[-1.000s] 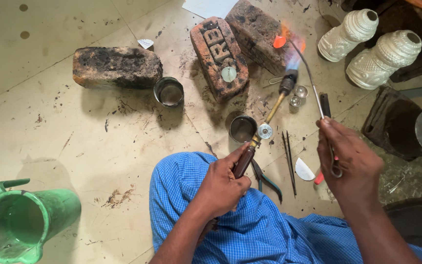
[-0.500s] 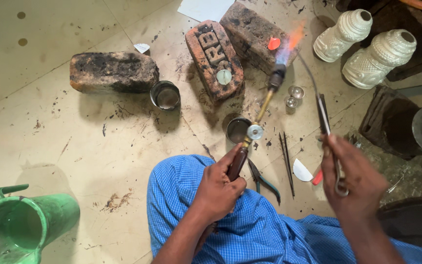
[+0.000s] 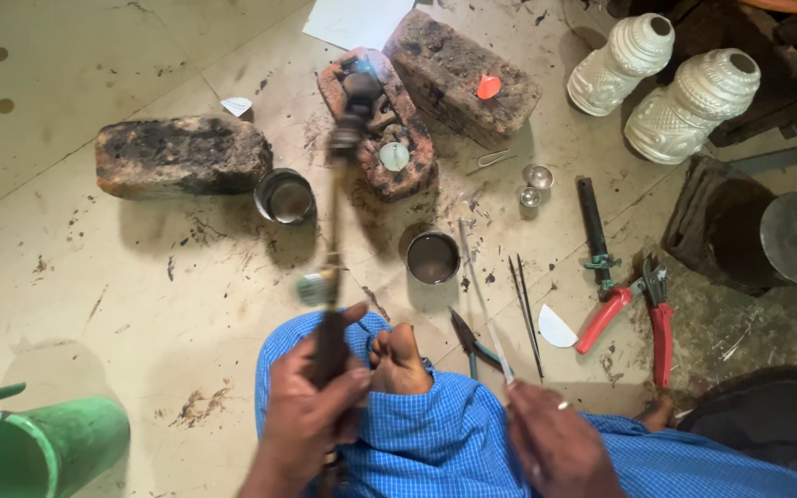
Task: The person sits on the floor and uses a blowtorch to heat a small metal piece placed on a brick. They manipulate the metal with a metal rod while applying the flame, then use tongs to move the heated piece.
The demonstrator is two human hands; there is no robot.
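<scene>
Brass-stemmed torch (image 3: pixel 334 231) clenched in our left hand (image 3: pixel 311 415), handle low by our knee, nozzle swung out ahead over red brick (image 3: pixel 375 124); small pale disc (image 3: pixel 394 155) sits on that brick, just right of nozzle. Torch blurred, flame not discernible. Right hand (image 3: pixel 555 447) pinches thin metal rod (image 3: pixel 483 300), tip reaching toward steel cup (image 3: pixel 433 256) ahead. Our judgement: steady nozzle first, keep wrist locked, bring rod tip beside disc without nudging it. Red pliers (image 3: pixel 634 309) lie right of right hand.
</scene>
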